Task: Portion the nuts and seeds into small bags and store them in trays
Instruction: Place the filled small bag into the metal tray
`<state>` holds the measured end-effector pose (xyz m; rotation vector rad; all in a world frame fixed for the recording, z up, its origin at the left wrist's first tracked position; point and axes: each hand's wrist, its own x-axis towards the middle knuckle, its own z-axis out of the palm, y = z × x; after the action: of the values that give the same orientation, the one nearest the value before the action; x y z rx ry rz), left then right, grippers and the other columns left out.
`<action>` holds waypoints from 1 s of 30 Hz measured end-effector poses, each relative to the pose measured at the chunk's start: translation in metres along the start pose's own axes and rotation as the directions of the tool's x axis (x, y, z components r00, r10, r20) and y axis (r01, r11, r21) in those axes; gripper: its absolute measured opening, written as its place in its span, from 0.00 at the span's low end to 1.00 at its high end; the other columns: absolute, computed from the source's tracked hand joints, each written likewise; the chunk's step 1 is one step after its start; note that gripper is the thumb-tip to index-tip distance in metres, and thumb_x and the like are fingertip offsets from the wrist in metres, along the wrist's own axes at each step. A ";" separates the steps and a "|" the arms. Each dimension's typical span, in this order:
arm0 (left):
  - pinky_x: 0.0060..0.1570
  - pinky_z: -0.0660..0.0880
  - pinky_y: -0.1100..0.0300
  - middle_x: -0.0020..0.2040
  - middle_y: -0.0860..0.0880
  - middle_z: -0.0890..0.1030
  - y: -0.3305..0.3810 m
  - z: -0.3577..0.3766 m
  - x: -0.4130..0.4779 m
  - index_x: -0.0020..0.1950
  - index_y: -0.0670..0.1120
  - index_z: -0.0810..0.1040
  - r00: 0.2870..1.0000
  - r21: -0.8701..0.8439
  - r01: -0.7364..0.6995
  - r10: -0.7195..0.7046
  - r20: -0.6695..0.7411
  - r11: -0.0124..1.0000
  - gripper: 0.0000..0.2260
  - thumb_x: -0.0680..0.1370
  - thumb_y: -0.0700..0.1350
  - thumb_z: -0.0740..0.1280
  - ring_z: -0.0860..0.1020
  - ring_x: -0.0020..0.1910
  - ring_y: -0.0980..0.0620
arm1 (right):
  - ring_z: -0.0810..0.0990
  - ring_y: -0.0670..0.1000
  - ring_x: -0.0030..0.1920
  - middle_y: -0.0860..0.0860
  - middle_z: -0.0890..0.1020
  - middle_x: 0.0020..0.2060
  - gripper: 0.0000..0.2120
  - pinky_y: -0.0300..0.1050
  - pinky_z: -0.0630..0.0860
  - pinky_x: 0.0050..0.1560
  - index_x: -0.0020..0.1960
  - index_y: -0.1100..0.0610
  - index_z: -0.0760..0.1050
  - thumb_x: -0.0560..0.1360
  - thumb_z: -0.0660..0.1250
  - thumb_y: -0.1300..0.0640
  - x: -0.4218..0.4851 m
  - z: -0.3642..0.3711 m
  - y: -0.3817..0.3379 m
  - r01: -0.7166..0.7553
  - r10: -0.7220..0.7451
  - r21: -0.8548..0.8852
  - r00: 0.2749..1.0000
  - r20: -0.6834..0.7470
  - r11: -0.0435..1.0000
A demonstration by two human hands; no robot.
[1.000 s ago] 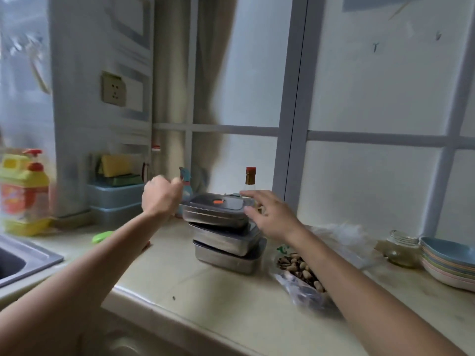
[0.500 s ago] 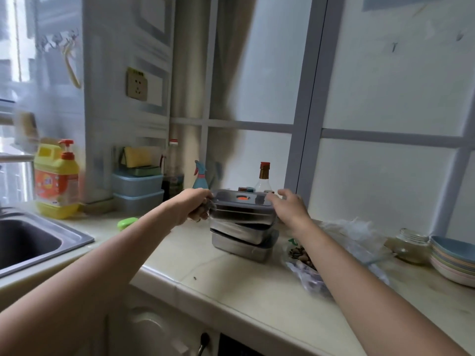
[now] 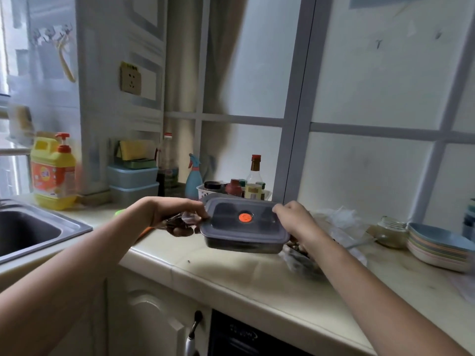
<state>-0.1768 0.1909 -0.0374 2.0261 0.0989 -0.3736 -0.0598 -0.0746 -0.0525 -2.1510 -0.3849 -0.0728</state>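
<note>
Tray [image 3: 244,227]: held over the worktop [image 3: 231,276], lid on.
Left grip [image 3: 177,214]: closed on its 9 o'clock edge; dark item [image 3: 180,230] beneath is too blurred to name.
Right grip [image 3: 295,222]: closed on its 3 o'clock end.
Nut bag [image 3: 300,259]: 4 o'clock, partly hidden by forearm [image 3: 359,278].
Room: open worktop at 6 o'clock.

Open counter [image 3: 231,273] front; bottles [image 3: 254,176] behind, plates [image 3: 437,247] right.

Yellow detergent bottle [image 3: 53,173] beside sink [image 3: 38,231]
</note>
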 end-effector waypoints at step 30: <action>0.32 0.72 0.60 0.42 0.49 0.83 -0.045 0.037 0.094 0.49 0.49 0.85 0.684 0.439 0.143 0.232 -0.692 0.887 0.09 0.78 0.46 0.65 0.81 0.40 0.47 | 0.80 0.56 0.53 0.57 0.79 0.57 0.16 0.45 0.69 0.42 0.63 0.61 0.77 0.85 0.59 0.52 0.004 0.067 0.038 -0.025 -0.104 -0.521 0.971 -0.217 0.853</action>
<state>-0.1063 0.1712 -0.1201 2.5440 0.4986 0.5460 -0.0511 -0.0395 -0.1202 -2.6320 -0.2889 -0.5090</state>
